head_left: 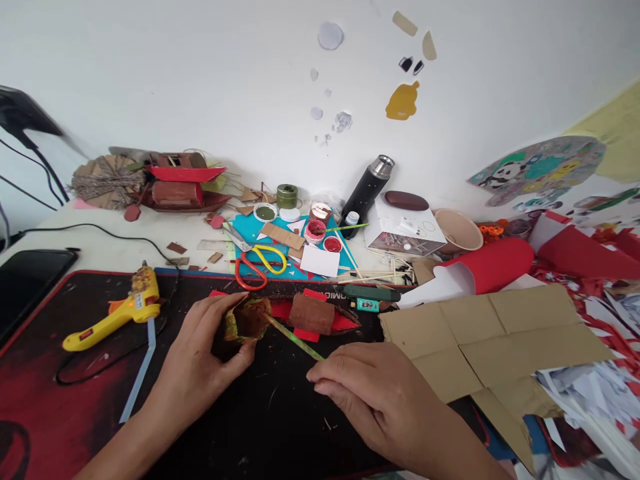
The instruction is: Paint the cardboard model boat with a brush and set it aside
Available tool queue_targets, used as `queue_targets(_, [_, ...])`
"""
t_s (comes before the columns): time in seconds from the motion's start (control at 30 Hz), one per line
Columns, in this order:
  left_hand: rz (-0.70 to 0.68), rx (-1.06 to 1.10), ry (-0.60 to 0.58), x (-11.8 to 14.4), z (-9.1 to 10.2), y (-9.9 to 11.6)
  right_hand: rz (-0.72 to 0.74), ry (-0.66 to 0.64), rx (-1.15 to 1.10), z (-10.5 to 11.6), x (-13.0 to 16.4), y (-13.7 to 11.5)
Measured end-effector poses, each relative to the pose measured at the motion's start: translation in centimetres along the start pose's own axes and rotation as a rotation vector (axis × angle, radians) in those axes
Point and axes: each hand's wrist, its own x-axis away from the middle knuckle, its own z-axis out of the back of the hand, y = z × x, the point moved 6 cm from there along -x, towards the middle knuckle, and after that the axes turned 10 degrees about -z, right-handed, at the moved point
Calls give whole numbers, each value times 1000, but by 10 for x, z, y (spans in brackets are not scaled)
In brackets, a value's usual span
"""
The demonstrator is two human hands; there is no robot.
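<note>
Head view: the left hand [200, 360] curls around a small brown paper cup [243, 322], fingers closed on its rim. The right hand [380, 393] pinches a green brush [293, 339], tip poking into that cup. Just beyond both hands lies a red model boat [313, 315]; a yellow glue gun [117, 313] rests left of the left hand.

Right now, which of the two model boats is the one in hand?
The near boat on the dark mat: the left hand grips its end. The other boat sits untouched at the back by the wall.
</note>
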Motion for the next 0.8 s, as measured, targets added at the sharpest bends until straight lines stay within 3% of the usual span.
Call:
queue_targets(0.33, [39,34,-18,3,4,-2,18,-4,31,-1,-7,-1])
queue_targets(0.8, [-37,53,-64,4,-2,11,-34,2,-28,-1,-4,8])
